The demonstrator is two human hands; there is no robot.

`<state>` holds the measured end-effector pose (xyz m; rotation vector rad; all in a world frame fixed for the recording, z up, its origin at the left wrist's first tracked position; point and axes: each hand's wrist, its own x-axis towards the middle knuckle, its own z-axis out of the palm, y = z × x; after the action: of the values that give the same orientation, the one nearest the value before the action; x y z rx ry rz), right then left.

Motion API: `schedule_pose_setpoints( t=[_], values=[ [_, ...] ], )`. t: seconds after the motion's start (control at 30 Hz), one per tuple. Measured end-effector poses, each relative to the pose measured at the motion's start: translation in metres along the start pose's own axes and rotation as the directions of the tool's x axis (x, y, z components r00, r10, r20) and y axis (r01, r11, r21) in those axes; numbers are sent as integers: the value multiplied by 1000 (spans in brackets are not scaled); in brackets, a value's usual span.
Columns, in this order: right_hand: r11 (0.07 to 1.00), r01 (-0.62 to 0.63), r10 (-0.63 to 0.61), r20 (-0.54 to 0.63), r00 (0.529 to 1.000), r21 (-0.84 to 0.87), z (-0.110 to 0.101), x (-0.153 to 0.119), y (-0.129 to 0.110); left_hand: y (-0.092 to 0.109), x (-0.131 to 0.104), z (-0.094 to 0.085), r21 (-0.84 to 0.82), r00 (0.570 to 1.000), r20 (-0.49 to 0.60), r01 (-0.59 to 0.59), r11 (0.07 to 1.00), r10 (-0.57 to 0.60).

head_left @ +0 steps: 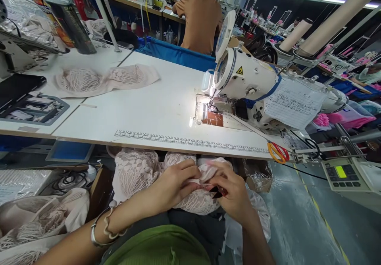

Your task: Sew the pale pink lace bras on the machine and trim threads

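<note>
A pale pink lace bra [135, 173] lies over my lap below the table's front edge, its cups bunched up. My left hand [178, 181] pinches the edge of the bra between thumb and fingers. Close beside it, my right hand [233, 189] is closed, with its fingertips at the same edge. Small dark-bladed thread snips [218, 192] with a reddish part sit in the right hand, mostly covered by the fingers. Just ahead stands a white sewing machine [247, 74], its lamp lit over the needle area.
Another bra piece [104, 78] lies on the white table [154, 102]. Orange-handled scissors [278, 152] hang at the table's front right edge by a control box [342, 173]. More lace pieces [44, 217] are heaped at lower left. A person [201, 17] sits beyond the table.
</note>
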<state>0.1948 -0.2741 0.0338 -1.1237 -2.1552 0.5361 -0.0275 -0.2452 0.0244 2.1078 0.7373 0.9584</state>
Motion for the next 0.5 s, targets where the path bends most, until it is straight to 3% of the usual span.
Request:
schedule_pose_setpoints(
  t=[0.1,0.23,0.33,0.5],
  values=[
    [985,-22,-2,138,990,168,-14,2,8,0,1,-8,-140,993,-9,115,983,-118],
    [973,-45,14,139,990,228,-32,-1,18,-8,-1,-17,-333,961,-118,198,922,-249],
    [979,-58,45,70,997,193,-42,-6,21,-14,-5,-18,-361,934,-253,151,920,-253],
    [997,-40,48,-106,993,71,-41,-8,19,-15,-10,-9,-226,872,-446,108,968,-201]
  ],
)
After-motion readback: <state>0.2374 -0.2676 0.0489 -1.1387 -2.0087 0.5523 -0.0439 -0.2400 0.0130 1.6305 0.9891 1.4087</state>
